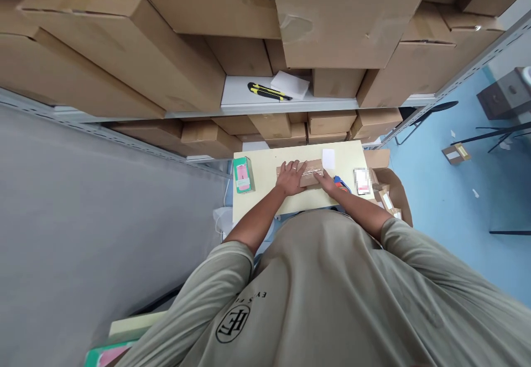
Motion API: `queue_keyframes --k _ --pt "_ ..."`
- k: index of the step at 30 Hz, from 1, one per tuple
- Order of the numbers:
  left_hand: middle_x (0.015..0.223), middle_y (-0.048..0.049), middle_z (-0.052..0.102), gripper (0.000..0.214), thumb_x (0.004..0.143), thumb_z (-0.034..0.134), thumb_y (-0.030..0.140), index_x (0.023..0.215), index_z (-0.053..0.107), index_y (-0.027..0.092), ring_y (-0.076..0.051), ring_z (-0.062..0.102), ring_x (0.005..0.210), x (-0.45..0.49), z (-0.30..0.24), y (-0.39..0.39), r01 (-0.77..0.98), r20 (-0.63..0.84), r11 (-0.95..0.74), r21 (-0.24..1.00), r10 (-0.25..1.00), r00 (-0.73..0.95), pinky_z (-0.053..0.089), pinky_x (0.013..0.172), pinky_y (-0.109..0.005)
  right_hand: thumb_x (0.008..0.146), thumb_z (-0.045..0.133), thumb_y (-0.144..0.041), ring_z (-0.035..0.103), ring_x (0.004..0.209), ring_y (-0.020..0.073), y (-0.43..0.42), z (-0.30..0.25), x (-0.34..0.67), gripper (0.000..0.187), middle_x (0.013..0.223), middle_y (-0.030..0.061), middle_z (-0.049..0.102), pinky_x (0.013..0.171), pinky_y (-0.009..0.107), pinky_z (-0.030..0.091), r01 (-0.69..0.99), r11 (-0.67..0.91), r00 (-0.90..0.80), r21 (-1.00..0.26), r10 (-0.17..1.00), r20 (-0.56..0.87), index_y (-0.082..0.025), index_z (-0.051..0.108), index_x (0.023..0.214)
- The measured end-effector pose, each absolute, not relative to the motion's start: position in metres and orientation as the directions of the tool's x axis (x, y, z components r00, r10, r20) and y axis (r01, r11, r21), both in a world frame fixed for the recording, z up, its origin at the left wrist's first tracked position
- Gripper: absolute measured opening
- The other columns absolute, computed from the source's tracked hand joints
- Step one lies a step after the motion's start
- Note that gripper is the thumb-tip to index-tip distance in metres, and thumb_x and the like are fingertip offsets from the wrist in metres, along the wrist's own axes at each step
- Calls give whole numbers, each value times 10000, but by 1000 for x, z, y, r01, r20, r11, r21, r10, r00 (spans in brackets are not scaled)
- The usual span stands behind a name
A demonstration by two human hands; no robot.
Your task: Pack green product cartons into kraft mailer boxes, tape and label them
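A small brown cardboard box [311,177] lies on the pale yellow table, with shiny clear tape along its top. My left hand [291,179] rests flat on the left part of the box, its fingers spread. At the right end, my right hand [326,181] touches the top and edge of the box with its fingers stretched out; part of them is hard to make out. Just right of that wrist lies a blue and red tool [342,185], partly covered by the forearm; it looks like a tape dispenser.
On the table [261,162] are a green and pink box [243,175], a white paper [328,159] and a blurred-out labelled item [362,181]. An open carton [396,187] of small parcels stands at the right. Shelves ahead hold cardboard boxes and yellow-black utility knives [269,92].
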State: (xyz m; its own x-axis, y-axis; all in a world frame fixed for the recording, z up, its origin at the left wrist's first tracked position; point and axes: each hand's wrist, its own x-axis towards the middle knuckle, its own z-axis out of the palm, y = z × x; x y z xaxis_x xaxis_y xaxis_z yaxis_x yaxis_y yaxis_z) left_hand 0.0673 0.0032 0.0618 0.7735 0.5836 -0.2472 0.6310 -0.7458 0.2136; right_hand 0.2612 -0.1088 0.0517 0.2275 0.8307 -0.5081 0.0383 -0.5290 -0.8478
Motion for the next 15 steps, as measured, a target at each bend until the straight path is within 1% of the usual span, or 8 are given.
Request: queue_keyframes --k 3,6,7,9,11,12,13,15 --pt "1828 -281 373 1251 895 788 682 1880 203 181 -500 344 1669 67 63 5 617 -260 -761 198 566 782 133 1387 -629 1037 643 -724 650 1500 322 -104 57 266 785 1683 107 659 1316 503 458 27 -568 202 -823 809 -552 -283 571 1682" --pt "1816 -287 382 1242 910 758 711 1881 197 178 -502 350 1659 67 62 5 614 -265 -767 186 563 783 147 1377 -628 1056 609 -713 629 1535 339 -101 61 272 799 1704 130 644 1340 531 432 51 -571 167 -819 814 -557 -242 562 1699" --pt "1815 -286 383 1240 911 755 714 1881 198 179 -504 350 1658 67 61 5 615 -264 -766 184 565 782 146 1376 -629 1056 601 -717 591 1578 353 -101 61 273 827 1731 149 614 1364 544 399 71 -577 194 -813 808 -556 -208 554 1707" --pt "1815 -282 384 1235 907 760 708 1879 209 183 -503 352 1655 68 61 5 616 -258 -767 180 568 782 142 1376 -630 1045 589 -739 423 1713 364 -101 61 271 905 1818 158 501 1435 543 274 118 -592 312 -797 785 -536 -164 510 1739" --pt "1813 -280 386 1229 900 768 701 1875 229 183 -499 357 1652 68 61 4 616 -252 -769 172 570 782 146 1377 -627 1029 579 -755 237 1800 334 -101 58 265 981 1890 133 378 1475 503 158 168 -568 423 -805 780 -462 -156 423 1789" --pt "1813 -280 386 1225 900 768 699 1874 233 183 -497 358 1653 68 61 4 616 -250 -770 169 571 782 149 1376 -625 1015 588 -757 195 1813 319 -100 56 261 1022 1909 122 336 1480 487 138 187 -546 443 -816 789 -426 -157 369 1814" --pt "1815 -280 383 1223 902 765 698 1875 232 183 -495 356 1655 68 62 4 616 -250 -770 167 571 782 151 1377 -623 995 612 -756 197 1813 315 -100 54 257 1067 1917 119 314 1480 481 148 201 -525 438 -827 803 -404 -159 323 1831" --pt "1823 -278 372 1218 910 754 697 1878 218 188 -495 344 1665 68 64 4 618 -258 -768 170 570 780 149 1377 -620 948 679 -749 307 1777 342 -98 50 251 1134 1901 135 350 1462 504 232 216 -483 399 -849 837 -375 -168 291 1842"
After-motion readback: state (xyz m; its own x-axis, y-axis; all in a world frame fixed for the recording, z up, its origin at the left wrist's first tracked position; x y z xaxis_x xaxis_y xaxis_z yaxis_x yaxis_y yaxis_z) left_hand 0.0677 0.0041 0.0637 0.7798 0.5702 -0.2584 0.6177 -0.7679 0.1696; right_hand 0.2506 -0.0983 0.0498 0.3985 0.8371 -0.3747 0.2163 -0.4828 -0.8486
